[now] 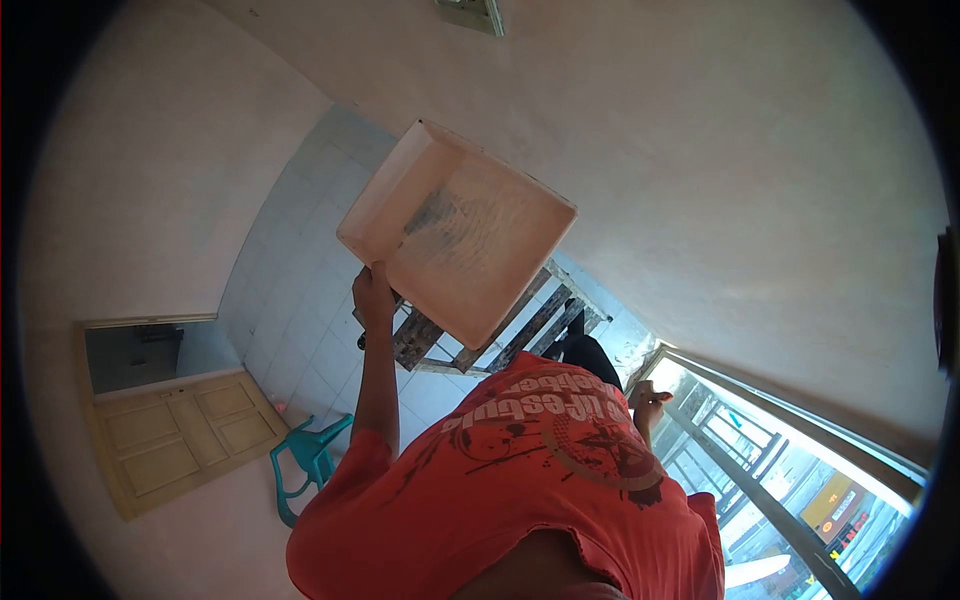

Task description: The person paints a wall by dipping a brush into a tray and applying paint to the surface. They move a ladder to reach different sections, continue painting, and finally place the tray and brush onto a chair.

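Note:
My left hand [373, 296] is closed on the near left edge of a square, shallow, pinkish plastic tray [490, 215], its thumb over the rim. The tray is tilted and its inside faces me, with grey smudges on the bottom. Low at the right, beside my red shirt [520, 440] and near the window, my right hand [650, 397] has its fingers curled in. Whatever it may hold is too small to make out.
Beneath the tray stands a slatted wooden rack [418, 338] on white floor tiles [300, 235]. A green plastic chair [312, 452] and a wooden door [185, 430] are at the left. A bright window [770, 470] is at the right. Plain walls [720, 200] surround the floor.

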The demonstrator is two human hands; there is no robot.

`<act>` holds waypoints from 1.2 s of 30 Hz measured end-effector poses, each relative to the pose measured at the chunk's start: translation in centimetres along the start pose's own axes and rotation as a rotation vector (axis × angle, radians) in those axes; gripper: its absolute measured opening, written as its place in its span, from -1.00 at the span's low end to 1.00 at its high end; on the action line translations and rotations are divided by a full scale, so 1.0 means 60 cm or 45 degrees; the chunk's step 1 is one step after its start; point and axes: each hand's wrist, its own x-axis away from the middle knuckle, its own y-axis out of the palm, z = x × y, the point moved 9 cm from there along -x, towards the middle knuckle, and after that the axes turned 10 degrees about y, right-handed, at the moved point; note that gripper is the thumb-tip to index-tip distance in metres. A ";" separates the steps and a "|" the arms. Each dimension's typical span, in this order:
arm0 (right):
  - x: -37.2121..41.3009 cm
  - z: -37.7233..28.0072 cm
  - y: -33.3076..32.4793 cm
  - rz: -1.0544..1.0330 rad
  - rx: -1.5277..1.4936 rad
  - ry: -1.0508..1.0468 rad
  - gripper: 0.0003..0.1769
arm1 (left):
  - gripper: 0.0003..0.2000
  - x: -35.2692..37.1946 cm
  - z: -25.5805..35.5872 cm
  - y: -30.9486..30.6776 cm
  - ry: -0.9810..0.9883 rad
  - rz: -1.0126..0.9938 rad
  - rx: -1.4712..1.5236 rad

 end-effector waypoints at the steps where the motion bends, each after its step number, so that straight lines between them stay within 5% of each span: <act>1: 0.000 -0.004 0.004 -0.041 0.006 0.049 -0.39 | -0.47 0.001 0.002 -0.001 -0.009 -0.008 -0.025; 10: -0.095 -0.099 0.032 -0.038 0.179 -0.147 -0.40 | -0.56 0.007 -0.025 -0.005 -0.065 0.027 -0.055; 13: -0.088 -0.232 0.014 -0.190 -0.382 -0.714 -0.58 | -0.59 0.009 -0.021 -0.007 -0.033 0.048 -0.006; 19: 0.046 -0.599 -0.077 -0.762 -0.633 -1.099 -0.72 | -0.61 0.011 -0.018 -0.010 -0.042 0.046 -0.055; 24: 0.242 -0.834 -0.215 -0.865 -0.704 -1.530 -0.80 | -0.61 0.011 -0.015 -0.008 -0.067 0.050 0.039; 31: 0.416 -0.931 -0.297 -1.078 -1.169 -1.347 -0.83 | -0.60 0.013 0.019 -0.015 -0.108 0.072 0.033; 35: 0.521 -0.963 -0.290 -1.286 -0.978 -1.677 -0.82 | -0.60 0.011 0.034 -0.023 -0.007 0.124 -0.061; 36: 0.586 -0.970 -0.283 -1.333 -0.700 -2.027 -0.78 | -0.60 0.011 0.023 -0.022 -0.030 0.158 -0.043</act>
